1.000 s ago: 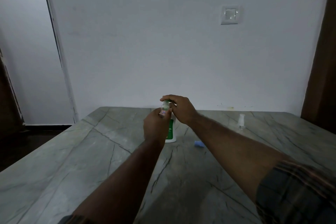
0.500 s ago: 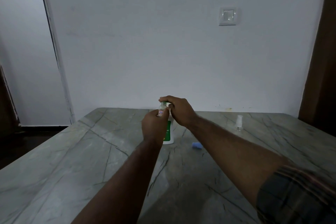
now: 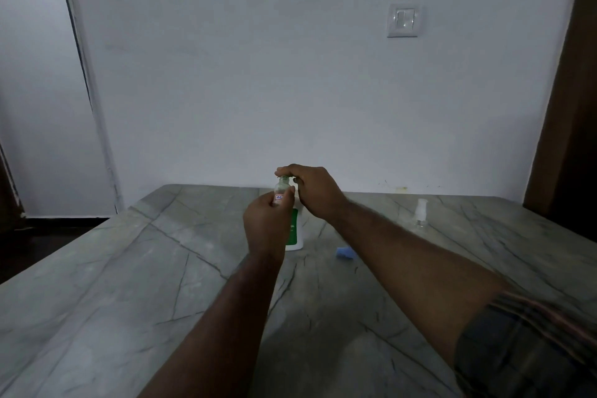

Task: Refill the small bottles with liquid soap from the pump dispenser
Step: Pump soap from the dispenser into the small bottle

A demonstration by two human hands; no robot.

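My left hand point(image 3: 266, 223) grips a small clear bottle point(image 3: 281, 188) with a red-and-white label, holding it upright with its mouth up under the pump spout. Behind it stands the white pump dispenser point(image 3: 294, 231) with a green label; its pump head is hidden under my right hand point(image 3: 311, 191), which lies over the top with fingers curved down on it. A second small clear bottle point(image 3: 420, 215) with a white cap stands apart on the table to the right.
A grey marble table point(image 3: 129, 284) carries everything. A small blue cap point(image 3: 345, 252) lies right of the dispenser. A white wall with a switch plate point(image 3: 404, 20) rises behind, a dark door frame point(image 3: 571, 90) stands at the right.
Both hands stay at the dispenser. The small bottle sits slightly higher against the spout, and my view has shifted a little.
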